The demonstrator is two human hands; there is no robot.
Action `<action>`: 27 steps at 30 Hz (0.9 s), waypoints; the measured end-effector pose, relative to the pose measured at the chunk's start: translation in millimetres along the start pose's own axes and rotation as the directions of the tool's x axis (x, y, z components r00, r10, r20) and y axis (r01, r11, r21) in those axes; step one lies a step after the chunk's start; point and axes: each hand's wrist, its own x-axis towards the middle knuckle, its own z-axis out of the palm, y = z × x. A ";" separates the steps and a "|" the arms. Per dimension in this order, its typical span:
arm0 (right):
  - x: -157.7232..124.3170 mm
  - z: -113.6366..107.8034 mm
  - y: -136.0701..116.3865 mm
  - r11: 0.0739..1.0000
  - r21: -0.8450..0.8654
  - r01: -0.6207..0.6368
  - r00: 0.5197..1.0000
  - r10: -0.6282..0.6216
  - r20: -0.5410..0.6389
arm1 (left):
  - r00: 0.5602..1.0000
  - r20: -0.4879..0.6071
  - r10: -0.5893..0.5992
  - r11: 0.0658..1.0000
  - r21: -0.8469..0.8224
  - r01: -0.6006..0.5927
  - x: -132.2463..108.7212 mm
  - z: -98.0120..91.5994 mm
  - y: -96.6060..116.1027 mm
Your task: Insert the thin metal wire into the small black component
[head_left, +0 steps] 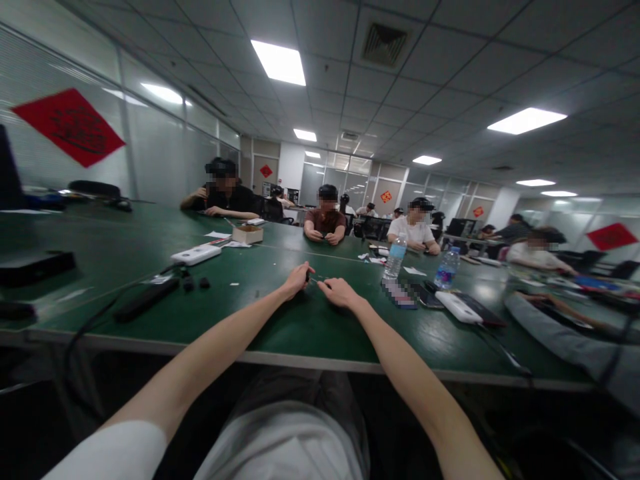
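Over the green table, my left hand (298, 281) is closed round a small dark thing (309, 275), mostly hidden by the fingers. My right hand (340, 292) lies low on the tabletop just to the right, its fingertips drawn together toward my left hand. Between the two hands shows a thin, pale, shiny piece (315, 279), too small to name. Whether the right fingertips grip it or something else is hard to see. Both forearms reach in over the table's near edge.
Left on the table (280, 333) lie a white power strip (196, 254), a black bar (146, 300), small black pieces (188, 281) and an open box (247, 234). Right stand bottles (395, 257) (447, 268) near another white strip (459, 307). Several people sit across and beside.
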 end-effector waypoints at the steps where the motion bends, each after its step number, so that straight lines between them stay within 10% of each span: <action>1: -0.3 0.0 0.0 1.000 -0.001 0.001 1.000 -0.001 0.000 | 1.000 0.002 0.005 1.000 0.010 -0.005 0.9 0.1 -1.5; 27: -6.6 -2.6 -0.6 0.998 -0.048 -0.040 0.998 0.042 0.045 | 0.999 -0.019 0.048 0.950 0.310 -0.040 4.2 -1.1 -11.6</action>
